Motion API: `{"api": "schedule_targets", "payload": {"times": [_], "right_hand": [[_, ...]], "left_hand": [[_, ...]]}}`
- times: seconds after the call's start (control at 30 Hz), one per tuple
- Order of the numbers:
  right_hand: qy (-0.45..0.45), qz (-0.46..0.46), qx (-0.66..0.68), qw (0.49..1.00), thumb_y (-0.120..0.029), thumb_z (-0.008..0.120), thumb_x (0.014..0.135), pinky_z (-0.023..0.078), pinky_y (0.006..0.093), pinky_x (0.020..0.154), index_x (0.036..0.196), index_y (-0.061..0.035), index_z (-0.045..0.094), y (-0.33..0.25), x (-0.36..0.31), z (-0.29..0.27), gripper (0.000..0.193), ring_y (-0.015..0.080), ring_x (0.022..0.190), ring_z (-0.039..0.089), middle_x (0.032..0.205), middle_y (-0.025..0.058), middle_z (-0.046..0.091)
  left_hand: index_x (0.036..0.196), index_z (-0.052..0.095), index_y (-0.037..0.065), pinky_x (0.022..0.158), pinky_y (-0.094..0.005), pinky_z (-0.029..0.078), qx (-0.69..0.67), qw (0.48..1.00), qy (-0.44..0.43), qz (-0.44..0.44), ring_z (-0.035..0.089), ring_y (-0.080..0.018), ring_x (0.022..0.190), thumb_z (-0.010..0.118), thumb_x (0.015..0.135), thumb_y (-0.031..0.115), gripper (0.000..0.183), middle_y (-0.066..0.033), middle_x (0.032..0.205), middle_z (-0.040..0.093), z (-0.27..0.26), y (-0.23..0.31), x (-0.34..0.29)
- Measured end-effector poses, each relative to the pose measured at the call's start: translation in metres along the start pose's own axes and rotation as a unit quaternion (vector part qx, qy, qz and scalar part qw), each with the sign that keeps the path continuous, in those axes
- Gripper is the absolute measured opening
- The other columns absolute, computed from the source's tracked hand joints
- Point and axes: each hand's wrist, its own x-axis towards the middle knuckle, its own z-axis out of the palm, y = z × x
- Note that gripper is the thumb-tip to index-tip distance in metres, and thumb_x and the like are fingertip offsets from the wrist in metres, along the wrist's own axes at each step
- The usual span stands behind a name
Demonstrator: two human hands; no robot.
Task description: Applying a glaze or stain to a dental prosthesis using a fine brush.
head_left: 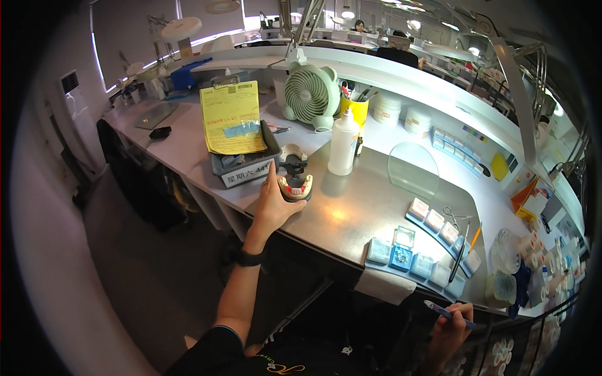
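Observation:
A dental model with cream teeth and red patches stands on a dark base at the bench's front edge. My left hand is beside it, index finger stretched toward the grey tray and thumb spread along the base's near side. A firm grip on the model does not show. Behind it lie a black hinged piece and a pale cast. My right hand, low at the right, is closed around a blue-grey pen-shaped tool, its tip pointing up and left.
The grey tray holds a yellow form on a clipboard. A green fan and a white squeeze bottle stand behind. Small lidded boxes, scissors and a glass plate lie to the right. People sit far off.

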Motion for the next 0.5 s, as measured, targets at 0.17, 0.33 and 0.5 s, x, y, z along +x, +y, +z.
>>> {"api": "schedule_targets", "payload": {"times": [0.17, 0.33, 0.5], "right_hand": [[-0.018, 0.005, 0.017, 1.000, -0.017, 0.054, 0.086, 0.039, 0.0145, 0.046, 0.082, -0.0037, 0.046, 0.001, 0.005, -0.005, 0.016, 0.0059, 0.056, 0.048, 0.075, 0.0047, 0.048], [-0.038, 0.045, 0.069, 0.996, -0.015, 0.055, 0.085, 0.041, 0.0145, 0.053, 0.083, -0.0019, 0.045, -0.006, 0.007, 0.008, 0.017, 0.0081, 0.059, 0.049, 0.080, 0.0065, 0.047], [-0.050, 0.017, 0.056, 0.997, -0.015, 0.055, 0.085, 0.040, 0.0139, 0.053, 0.082, -0.0029, 0.044, -0.011, 0.006, 0.001, 0.016, 0.0069, 0.061, 0.047, 0.079, 0.0062, 0.046]], "left_hand": [[0.139, 0.022, -0.009, 0.102, -0.0423, 0.035, 0.048, 0.975, 0.169, 0.137, 0.044, -0.0375, 0.119, 0.083, 0.064, 0.022, 0.101, -0.0272, 0.126, 0.045, 0.027, 0.063, -0.030], [0.137, 0.015, -0.014, 0.108, -0.0432, 0.028, -0.063, 0.977, 0.185, 0.080, 0.034, -0.0417, 0.128, 0.077, 0.070, 0.020, 0.097, -0.0343, 0.134, 0.033, 0.096, 0.097, 0.024], [0.138, 0.005, -0.016, 0.109, -0.0417, 0.027, -0.081, 0.979, 0.185, 0.025, 0.032, -0.0429, 0.128, 0.074, 0.071, 0.016, 0.101, -0.0373, 0.133, 0.030, 0.122, 0.089, 0.086]]}}
